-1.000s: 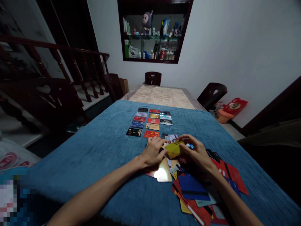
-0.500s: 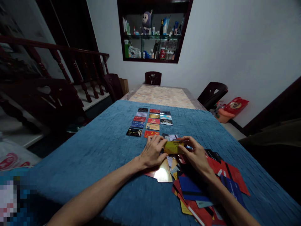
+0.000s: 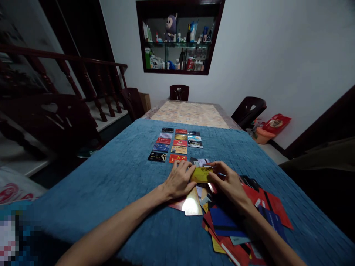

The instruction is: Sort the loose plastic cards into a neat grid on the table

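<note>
A yellow plastic card [image 3: 201, 175] is pinched between my two hands above the blue cloth. My left hand [image 3: 179, 179] closes on its left end with thumb and fingers. On its right end, my right hand [image 3: 226, 181] grips with thumb and fingertips. Beneath and around my hands lie loose cards, among them a shiny gold card [image 3: 193, 205] that reflects light. Beyond them, cards are laid face up in columns, including a black card [image 3: 157, 156] and a red card [image 3: 177, 158] just past my left fingers.
A heap of cards and red sleeves [image 3: 235, 251] spreads under my right forearm, with a blue card [image 3: 226, 221] on it. The blue cloth [image 3: 111, 184] covers the near table. Dark chairs [image 3: 249, 111] stand around it, and a railing [image 3: 83, 87] runs at left.
The yellow card has tilted slightly and its face shows more brightly. Both hands keep hold of it. The whole view has shifted a little.
</note>
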Demonstrator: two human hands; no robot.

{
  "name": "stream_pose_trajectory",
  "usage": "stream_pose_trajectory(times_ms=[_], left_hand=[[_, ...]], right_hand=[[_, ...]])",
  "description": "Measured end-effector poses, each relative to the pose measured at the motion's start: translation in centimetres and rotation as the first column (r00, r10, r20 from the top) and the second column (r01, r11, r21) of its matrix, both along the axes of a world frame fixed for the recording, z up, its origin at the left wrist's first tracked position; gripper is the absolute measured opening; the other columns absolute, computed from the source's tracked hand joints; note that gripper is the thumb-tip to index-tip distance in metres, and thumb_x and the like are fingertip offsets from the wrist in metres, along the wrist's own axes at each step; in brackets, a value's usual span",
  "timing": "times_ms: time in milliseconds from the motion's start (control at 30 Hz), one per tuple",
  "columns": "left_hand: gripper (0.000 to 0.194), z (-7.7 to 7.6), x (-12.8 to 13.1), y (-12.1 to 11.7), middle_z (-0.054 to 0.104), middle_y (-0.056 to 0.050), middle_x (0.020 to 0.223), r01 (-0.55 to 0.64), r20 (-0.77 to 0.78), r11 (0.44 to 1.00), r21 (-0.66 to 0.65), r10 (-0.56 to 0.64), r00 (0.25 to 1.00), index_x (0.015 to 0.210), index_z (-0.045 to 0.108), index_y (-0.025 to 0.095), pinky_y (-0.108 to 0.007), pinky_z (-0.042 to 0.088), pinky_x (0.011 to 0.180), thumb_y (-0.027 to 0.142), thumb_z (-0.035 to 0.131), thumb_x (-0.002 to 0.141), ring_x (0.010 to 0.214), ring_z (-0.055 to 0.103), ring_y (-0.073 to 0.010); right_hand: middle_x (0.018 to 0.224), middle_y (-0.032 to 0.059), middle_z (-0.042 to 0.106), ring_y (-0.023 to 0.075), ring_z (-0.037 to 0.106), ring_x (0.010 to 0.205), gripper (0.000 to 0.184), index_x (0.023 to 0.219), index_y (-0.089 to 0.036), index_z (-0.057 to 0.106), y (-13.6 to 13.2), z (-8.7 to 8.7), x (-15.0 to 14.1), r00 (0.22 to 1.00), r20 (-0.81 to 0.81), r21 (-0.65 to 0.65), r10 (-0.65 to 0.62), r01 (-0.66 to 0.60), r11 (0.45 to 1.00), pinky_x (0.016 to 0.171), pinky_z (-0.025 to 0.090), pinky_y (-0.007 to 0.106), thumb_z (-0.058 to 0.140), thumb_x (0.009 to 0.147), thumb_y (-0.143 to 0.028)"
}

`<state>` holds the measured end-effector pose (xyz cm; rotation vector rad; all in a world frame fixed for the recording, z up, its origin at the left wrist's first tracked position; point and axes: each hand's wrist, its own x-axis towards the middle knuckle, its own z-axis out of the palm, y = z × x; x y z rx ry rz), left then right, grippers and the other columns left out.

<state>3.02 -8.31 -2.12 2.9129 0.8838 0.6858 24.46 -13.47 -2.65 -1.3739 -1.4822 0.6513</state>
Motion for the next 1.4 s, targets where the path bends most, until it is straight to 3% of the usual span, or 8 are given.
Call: stream_pose_trajectory(times_ms=[100,200,333,567,833,1133,1400], left_hand=[[0.05,0.1,-0.1,0.1,0.057,-0.016,0.122,-0.005,-0.004,1.0,-0.007,0.005,1.0,0.128,0.049,0.015,-0.048,0.038,0.096,0.034,0.063,0.084,0.112,0.051,-0.0314],[0.048,0.3,-0.2,0.1,0.057,-0.016,0.122,-0.007,-0.018,1.0,-0.013,0.007,1.0,0.127,0.05,0.016,-0.049,0.038,0.096,0.032,0.062,0.084,0.112,0.051,-0.0318],[0.045,0.4,-0.1,0.1,0.057,-0.016,0.121,0.002,-0.04,1.0,-0.004,-0.002,0.999,0.124,0.052,0.016,-0.049,0.038,0.095,0.032,0.062,0.084,0.11,0.051,-0.0317],[0.045,0.6,-0.1,0.4,0.057,-0.015,0.122,0.019,-0.06,1.0,-0.004,-0.019,0.998,0.124,0.052,0.014,-0.046,0.039,0.094,0.032,0.063,0.084,0.111,0.051,-0.0301],[0.037,1.8,0.2,2.0,0.058,-0.014,0.121,0.026,-0.089,1.0,-0.002,-0.026,0.996,0.119,0.055,0.014,-0.044,0.041,0.094,0.03,0.063,0.086,0.111,0.052,-0.0292],[0.02,3.8,1.9,7.0,0.061,-0.01,0.116,-0.009,-0.18,1.0,0.011,0.011,0.984,0.104,0.061,0.017,-0.043,0.04,0.095,0.028,0.062,0.088,0.111,0.053,-0.0274],[0.018,3.2,4.1,11.0,0.061,-0.011,0.117,-0.087,-0.265,0.996,-0.032,0.075,0.961,0.102,0.064,0.017,-0.04,0.044,0.091,0.029,0.059,0.089,0.112,0.053,-0.0277]], right_hand=[[0.109,0.0095,0.067,0.0263,0.061,0.098,0.032,0.112,-0.024,0.062,-0.2,0.7,1.0,0.95,0.311,0.1,0.032,-0.066,0.993,0.082,0.052,0.042,0.06,0.084,-0.038],[0.119,0.0114,0.063,0.0296,0.055,0.105,0.043,0.123,-0.025,0.061,-0.5,1.0,1.5,0.803,0.595,0.16,0.03,-0.155,0.975,0.09,0.047,0.048,0.063,0.081,-0.033],[0.128,0.0119,0.058,0.0317,0.049,0.113,0.053,0.134,-0.028,0.054,-0.7,0.7,1.5,0.66,0.751,0.188,-0.016,-0.191,0.963,0.09,0.046,0.049,0.062,0.082,-0.031],[0.127,0.0128,0.06,0.0316,0.048,0.111,0.048,0.13,-0.023,0.057,-0.2,0.4,1.6,0.583,0.812,0.189,-0.038,-0.201,0.961,0.088,0.046,0.046,0.06,0.082,-0.025],[0.122,0.0124,0.061,0.0304,0.047,0.107,0.046,0.127,-0.023,0.058,1.4,1.5,1.9,0.567,0.823,0.151,-0.018,-0.189,0.97,0.084,0.046,0.044,0.063,0.082,-0.028],[0.122,0.0116,0.06,0.0295,0.048,0.106,0.048,0.127,-0.023,0.06,6.8,3.4,3.0,0.516,0.856,0.04,0.027,-0.119,0.992,0.083,0.045,0.04,0.069,0.08,-0.033],[0.122,0.0114,0.061,0.0293,0.05,0.106,0.045,0.124,-0.022,0.062,10.9,2.8,3.6,0.526,0.849,-0.063,0.058,-0.008,0.998,0.08,0.042,0.035,0.068,0.081,-0.035]])
